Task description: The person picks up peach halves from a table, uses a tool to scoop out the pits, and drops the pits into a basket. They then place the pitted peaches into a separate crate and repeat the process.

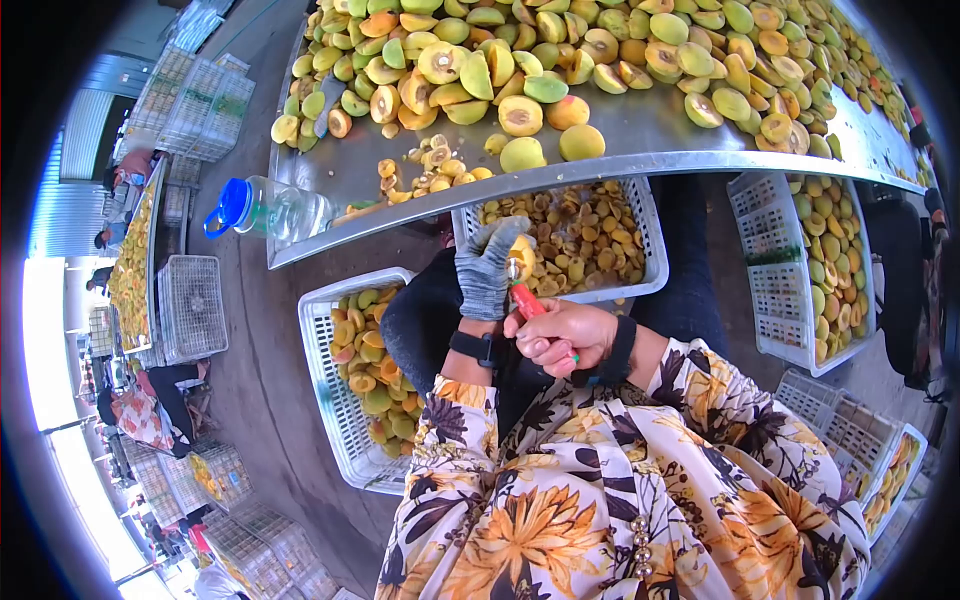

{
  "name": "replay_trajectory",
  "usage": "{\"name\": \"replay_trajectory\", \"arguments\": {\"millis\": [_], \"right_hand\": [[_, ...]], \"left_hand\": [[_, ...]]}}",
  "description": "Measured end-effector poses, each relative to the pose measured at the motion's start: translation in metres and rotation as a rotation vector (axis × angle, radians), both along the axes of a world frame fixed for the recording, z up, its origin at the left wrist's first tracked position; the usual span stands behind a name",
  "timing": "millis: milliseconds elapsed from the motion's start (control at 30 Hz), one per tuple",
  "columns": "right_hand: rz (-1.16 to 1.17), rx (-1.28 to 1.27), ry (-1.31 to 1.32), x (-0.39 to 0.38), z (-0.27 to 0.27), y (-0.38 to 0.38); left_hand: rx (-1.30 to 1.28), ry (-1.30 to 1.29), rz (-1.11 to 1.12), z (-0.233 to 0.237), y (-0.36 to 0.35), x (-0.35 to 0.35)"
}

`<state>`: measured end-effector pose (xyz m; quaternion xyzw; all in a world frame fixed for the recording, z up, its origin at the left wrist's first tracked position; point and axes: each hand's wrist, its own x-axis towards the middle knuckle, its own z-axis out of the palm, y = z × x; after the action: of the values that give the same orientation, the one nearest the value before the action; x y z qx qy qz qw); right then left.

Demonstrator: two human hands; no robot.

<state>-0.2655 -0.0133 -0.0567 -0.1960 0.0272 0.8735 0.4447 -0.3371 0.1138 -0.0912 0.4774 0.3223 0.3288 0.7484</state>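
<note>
My left hand (484, 268), in a grey knit glove, is closed around a yellow stone fruit half (523, 254). Bare, my right hand (568, 338) grips a red-handled pitting knife (527, 300), its metal tip against the fruit. Both hands are in front of the metal table's edge (600, 170), above a white crate (655, 250) of fruit pieces. On the tabletop, a large heap of halved yellow-green fruit (480, 75) spreads across the back. A small pile of scraps and pits (435, 168) lies nearer to me.
A clear bottle with a blue cap (285, 210) lies at the table's left corner. White crates of fruit stand left (325, 370) and right (775, 270) of my legs. Further left are stacked crates (190, 305), another fruit table (135, 260) and several people.
</note>
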Motion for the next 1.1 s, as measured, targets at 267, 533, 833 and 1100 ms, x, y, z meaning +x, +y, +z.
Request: {"name": "replay_trajectory", "arguments": {"millis": [267, 533, 833, 1100], "right_hand": [[-0.167, 0.123, 0.27, 0.015, -0.014, -0.009], [-0.309, 0.135, -0.494, 0.053, 0.016, -0.02], [-0.097, 0.452, -2.179, 0.055, -0.066, -0.034], [-0.126, 0.471, -2.096, 0.045, -0.064, -0.043]], "left_hand": [[0.22, 0.147, 0.097, -0.038, 0.02, 0.029], [-0.445, -0.104, 0.18, -0.009, 0.032, 0.0], [0.393, 0.73, 0.277, 0.007, 0.084, -0.187], [1.32, 1.197, 0.006, 0.069, 0.086, -0.038]]}}
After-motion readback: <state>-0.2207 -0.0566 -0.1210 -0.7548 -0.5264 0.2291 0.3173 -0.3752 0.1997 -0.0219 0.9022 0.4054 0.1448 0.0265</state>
